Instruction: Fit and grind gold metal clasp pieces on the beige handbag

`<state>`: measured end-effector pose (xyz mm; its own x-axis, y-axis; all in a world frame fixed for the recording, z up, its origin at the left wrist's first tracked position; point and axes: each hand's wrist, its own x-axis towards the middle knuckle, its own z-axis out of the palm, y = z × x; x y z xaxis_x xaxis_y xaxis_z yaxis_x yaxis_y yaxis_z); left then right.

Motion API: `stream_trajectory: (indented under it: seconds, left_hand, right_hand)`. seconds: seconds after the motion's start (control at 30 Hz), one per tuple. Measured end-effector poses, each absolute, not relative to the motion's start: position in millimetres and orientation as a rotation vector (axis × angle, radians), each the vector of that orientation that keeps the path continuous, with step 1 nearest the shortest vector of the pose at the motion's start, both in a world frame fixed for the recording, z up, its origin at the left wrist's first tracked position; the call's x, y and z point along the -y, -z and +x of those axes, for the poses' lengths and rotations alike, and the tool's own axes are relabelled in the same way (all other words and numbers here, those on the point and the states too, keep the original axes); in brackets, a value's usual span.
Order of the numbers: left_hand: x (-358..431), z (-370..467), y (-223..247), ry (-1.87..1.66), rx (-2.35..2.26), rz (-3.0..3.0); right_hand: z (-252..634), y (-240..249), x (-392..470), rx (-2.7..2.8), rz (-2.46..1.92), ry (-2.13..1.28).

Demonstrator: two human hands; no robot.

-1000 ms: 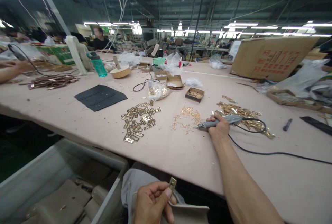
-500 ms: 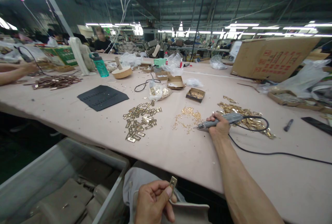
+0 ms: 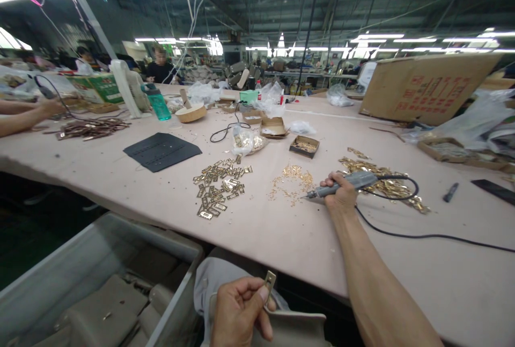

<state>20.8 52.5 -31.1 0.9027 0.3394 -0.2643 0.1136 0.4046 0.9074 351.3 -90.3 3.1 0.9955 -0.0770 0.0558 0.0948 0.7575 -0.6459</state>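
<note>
Low in the view, my left hand (image 3: 241,307) pinches a small brass plate (image 3: 270,280) with a slot in it, just above a taupe leather-like piece (image 3: 300,325). My right hand (image 3: 341,190) is wrapped round a grey electric screwdriver (image 3: 358,179), its tip at the edge of the scattered tiny gold screws (image 3: 295,175) on the table. Left of the screws lies a pile of brass plates (image 3: 219,189). Behind my right hand is a heap of gold metal pieces (image 3: 386,175).
A grey bin (image 3: 183,282) with taupe pieces stands at lower left. On the table (image 3: 257,229) are a black sheet (image 3: 161,151), a small box of screws (image 3: 304,147), a teal bottle (image 3: 157,104) and a carton (image 3: 426,89). Another person's arms (image 3: 28,116) show at far left.
The view has shifted very slightly. Both hands keep their holds, and the screwdriver tip stays by the screws.
</note>
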Motion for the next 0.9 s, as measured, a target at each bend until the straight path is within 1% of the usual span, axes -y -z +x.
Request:
stream_trajectory:
  seconds: [0.13, 0.3, 0.43, 0.63, 0.73, 0.9]
  left_hand:
    - [-52, 22, 32, -0.181, -0.446, 1.168]
    - [-43, 26, 30, -0.247, -0.531, 1.184]
    - [-33, 29, 30, -0.284, -0.602, 1.189]
    - [-27, 38, 32, -0.324, -0.680, 1.141]
    - [-26, 43, 31, -0.311, -0.686, 1.133]
    - [-25, 45, 33, -0.314, -0.707, 1.132]
  right_hand:
    - [352, -6, 93, 0.044, -0.672, 0.107]
    - [330, -25, 104, 0.080, -0.636, 0.051]
    - [285, -48, 107, 0.168, -0.612, -0.034]
    - [204, -78, 94, 0.242, -0.714, -0.139]
    - [179, -79, 85, 0.290, -0.750, -0.165]
    - [164, -71, 71, 0.345, -0.857, -0.193]
